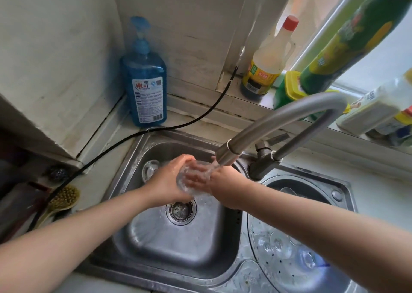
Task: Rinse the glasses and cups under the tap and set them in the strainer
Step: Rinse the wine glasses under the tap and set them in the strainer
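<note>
**Glass under the stream, strainer to the right**

Near right, the perforated steel strainer (263, 232) holds rinsed glassware – closer to the right hand (225, 188), whose fingers reach inside the clear drinking glass (189, 181). The left hand (169, 183) grips it, lying sideways beneath the grey curved tap (289, 118).

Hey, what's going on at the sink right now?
A person is rinsing a clear glass under the running tap. The left hand grips the glass over the left basin, and the right hand has its fingers inside it, rubbing. Several clear glasses already sit in the perforated strainer in the right basin.
</note>
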The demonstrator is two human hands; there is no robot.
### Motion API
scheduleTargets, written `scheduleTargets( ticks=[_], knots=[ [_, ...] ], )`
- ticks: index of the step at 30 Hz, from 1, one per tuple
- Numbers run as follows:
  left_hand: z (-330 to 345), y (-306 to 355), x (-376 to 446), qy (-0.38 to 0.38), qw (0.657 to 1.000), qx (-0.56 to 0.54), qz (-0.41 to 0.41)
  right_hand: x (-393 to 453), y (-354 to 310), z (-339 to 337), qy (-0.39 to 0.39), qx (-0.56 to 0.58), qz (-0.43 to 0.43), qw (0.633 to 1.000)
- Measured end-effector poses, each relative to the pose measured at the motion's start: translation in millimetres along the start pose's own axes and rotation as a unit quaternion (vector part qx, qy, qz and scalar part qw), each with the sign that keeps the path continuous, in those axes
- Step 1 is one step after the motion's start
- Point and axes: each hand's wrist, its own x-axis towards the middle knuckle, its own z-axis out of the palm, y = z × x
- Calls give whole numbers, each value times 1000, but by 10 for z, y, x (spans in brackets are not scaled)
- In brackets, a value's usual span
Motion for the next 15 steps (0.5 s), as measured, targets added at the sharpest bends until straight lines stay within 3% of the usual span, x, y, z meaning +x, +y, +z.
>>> scheduleTargets(
  ticks=[9,11,12,13,15],
  knots=[
    [117,-80,-36,16,1000,18,0,-5,-41,19,-73,81,3,994],
    [143,-75,-38,32,999,24,0,-60,-38,-72,-99,204,27,974],
    [158,-80,-40,44,999,25,3,-82,-27,-103,-111,333,35,936],
    [173,-95,-37,56,998,25,4,-102,-13,-128,-113,495,44,860],
    [199,-130,-26,73,997,26,10,-147,0,-189,-99,776,78,618]
  ],
)
